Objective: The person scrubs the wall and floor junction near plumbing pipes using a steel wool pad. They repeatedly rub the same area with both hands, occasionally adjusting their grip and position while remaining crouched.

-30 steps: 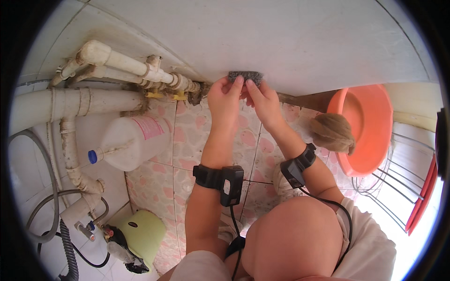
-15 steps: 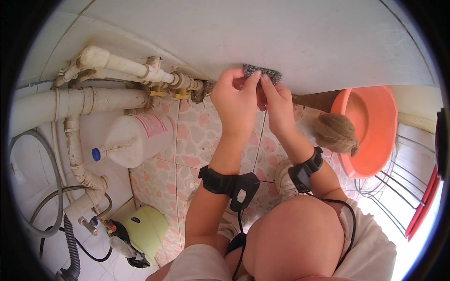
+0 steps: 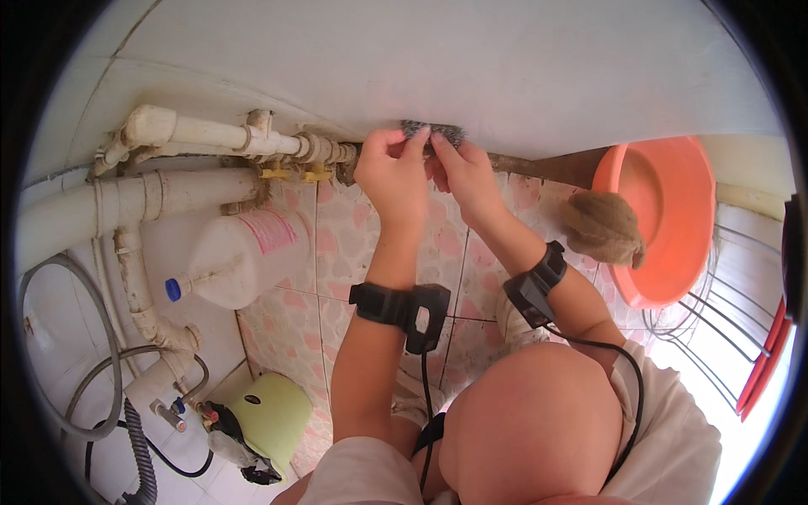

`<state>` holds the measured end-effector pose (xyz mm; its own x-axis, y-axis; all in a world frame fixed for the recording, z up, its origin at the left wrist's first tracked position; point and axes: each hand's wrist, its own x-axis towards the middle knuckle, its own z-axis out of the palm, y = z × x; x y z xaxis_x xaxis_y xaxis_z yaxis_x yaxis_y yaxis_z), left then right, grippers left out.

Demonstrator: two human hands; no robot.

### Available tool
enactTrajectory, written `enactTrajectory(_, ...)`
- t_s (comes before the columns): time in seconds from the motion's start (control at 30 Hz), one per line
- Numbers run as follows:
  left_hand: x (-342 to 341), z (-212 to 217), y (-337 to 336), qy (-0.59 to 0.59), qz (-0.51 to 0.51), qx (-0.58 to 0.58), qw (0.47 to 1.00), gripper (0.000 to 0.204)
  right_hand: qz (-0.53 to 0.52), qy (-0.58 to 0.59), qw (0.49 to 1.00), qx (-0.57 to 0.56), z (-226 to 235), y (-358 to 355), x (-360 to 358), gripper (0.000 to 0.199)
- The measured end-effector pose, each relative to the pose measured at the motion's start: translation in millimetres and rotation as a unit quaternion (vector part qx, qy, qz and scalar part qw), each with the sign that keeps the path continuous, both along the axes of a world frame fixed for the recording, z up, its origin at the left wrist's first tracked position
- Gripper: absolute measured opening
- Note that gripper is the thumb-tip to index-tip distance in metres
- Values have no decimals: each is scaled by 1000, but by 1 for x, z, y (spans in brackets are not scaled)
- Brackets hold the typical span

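Pale wall [image 3: 547,76]: fills the upper part of the view and meets a tiled floor [image 3: 337,231] patterned with pink and grey stone shapes.
Grey pad [image 3: 449,135]: a rough, dark strip at the foot of the wall, upper centre, held by both hands; firm contact with the wall cannot be told.
Left hand [image 3: 391,181]: pinching the left part of the pad, thumb on the near face, fingers curled behind.
Right hand [image 3: 470,181]: pinching the pad too, thumb close beside the left thumb.
Wrist straps: a black band with a boxy black device [image 3: 427,318] on the left forearm, a similar device [image 3: 530,299] on the right.
Pipes: a stained white pipe [image 3: 210,132] with yellow handles [image 3: 295,175] ends near the left hand; a thicker pipe [image 3: 206,192] runs below it.
Jug [image 3: 240,261]: whitish, blue-capped, lying on its side beneath the pipes.
Orange basin [image 3: 673,252]: tilted up at the right, a brown cloth [image 3: 602,225] against its near rim.
Wire rack [image 3: 715,318]: beside the basin.
Green bin [image 3: 278,412]: lower left, near a grey hose [image 3: 112,337].
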<state>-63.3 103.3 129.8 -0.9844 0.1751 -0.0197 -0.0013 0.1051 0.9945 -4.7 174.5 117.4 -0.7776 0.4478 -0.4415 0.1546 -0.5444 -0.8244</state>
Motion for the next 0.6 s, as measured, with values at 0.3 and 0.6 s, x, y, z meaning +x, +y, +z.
enactTrajectory(0.3, -7, 4, -4, 36, -1, -71, 997, 21, -4, -46, 999, -11, -3, -5, -9, 31)
enactTrajectory(0.6, 9, -10, 8, 21, -18, -8, 1000, 19, -25, 55, 998, 13, -22, 6, 12, 30)
